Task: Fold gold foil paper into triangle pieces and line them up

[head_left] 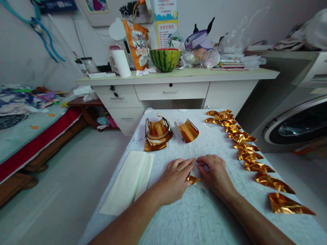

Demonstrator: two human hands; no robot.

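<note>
Gleaming gold foil (194, 180) — pointed, creased — sits clasped in the left hand (176, 180); right hand (216, 173), grip unclear.

A piece of shiny gold foil (195, 180), creased and partly hidden, lies around the middle of a pale tablecloth (168, 226), one pointed corner aimed right.

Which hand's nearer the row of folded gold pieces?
Right. The right hand is left of the row of folded gold pieces, apart from it; the left hand is farther left, at another gold piece.
</note>
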